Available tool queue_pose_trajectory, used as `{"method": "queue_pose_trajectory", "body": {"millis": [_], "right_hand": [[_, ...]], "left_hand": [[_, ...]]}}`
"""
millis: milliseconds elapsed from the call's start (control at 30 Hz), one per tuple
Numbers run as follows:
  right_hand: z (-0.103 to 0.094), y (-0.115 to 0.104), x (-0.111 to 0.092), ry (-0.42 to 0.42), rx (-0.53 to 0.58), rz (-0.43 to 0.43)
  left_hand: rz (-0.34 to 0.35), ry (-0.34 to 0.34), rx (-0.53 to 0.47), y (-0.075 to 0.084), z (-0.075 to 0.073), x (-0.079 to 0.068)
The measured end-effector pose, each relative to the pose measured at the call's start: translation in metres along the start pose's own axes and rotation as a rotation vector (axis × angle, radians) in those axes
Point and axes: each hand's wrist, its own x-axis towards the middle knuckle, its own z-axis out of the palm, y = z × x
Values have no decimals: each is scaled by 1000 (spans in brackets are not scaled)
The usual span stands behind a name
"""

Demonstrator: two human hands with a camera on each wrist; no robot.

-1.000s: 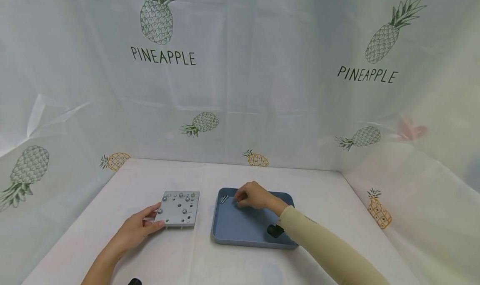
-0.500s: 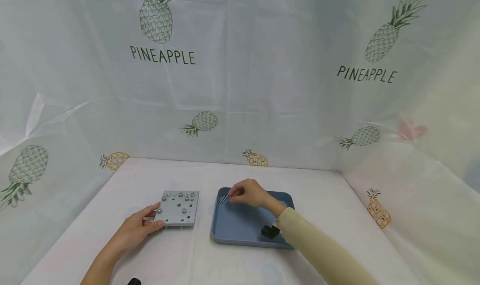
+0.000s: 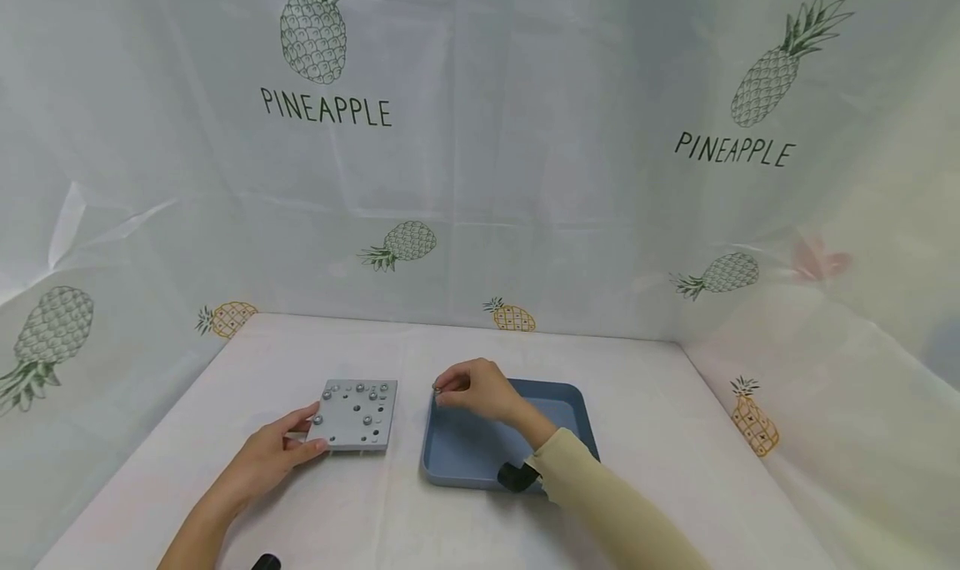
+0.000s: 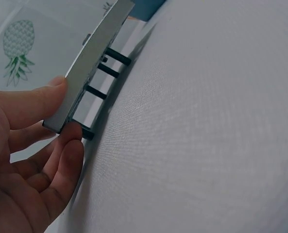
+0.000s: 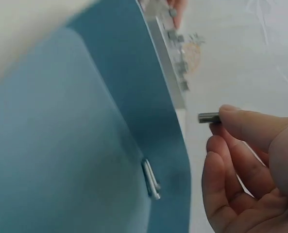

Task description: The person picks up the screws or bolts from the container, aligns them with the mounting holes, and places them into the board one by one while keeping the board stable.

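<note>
My left hand (image 3: 266,462) grips the near left corner of a silver metal plate (image 3: 345,431), thumb on its edge and fingers curled underneath. Several round screw heads and holes dot the top of the plate. In the left wrist view, dark shanks (image 4: 96,92) stick out of its underside towards the table. My right hand (image 3: 480,391), above the far left corner of a blue tray (image 3: 465,453), pinches a short metal pin (image 5: 209,118) between thumb and forefinger. In the right wrist view, thin metal pins (image 5: 151,179) lie inside the tray against its wall.
White cloth covers the table (image 3: 405,524), and a hanging sheet (image 3: 570,170) printed with pineapples encloses the back and sides. A black wrist device (image 3: 517,477) overlaps the tray's near edge. Another black piece (image 3: 266,562) shows at the bottom, by the left forearm.
My right hand has moved left from over the tray to its far left corner, and a metal pin now shows between its fingertips. The left hand stays on the plate.
</note>
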Motion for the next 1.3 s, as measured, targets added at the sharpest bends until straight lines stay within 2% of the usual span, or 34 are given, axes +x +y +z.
{"method": "queue_pose_trajectory", "body": {"millis": [267, 500, 800, 1067, 1300], "right_hand": [[31, -16, 11, 48, 55, -10], [51, -25, 26, 24, 126, 8], [57, -27, 42, -33, 140, 18], [61, -25, 51, -56, 76, -3], [61, -26, 53, -80, 62, 4]], "left_hand": [[-3, 0, 0, -2, -1, -1], [-4, -3, -2, -1, -1, -1], [3, -7, -13, 0, -1, 0], [13, -5, -8, 1, -1, -2], [18, -8, -23, -1, -1, -2]]}}
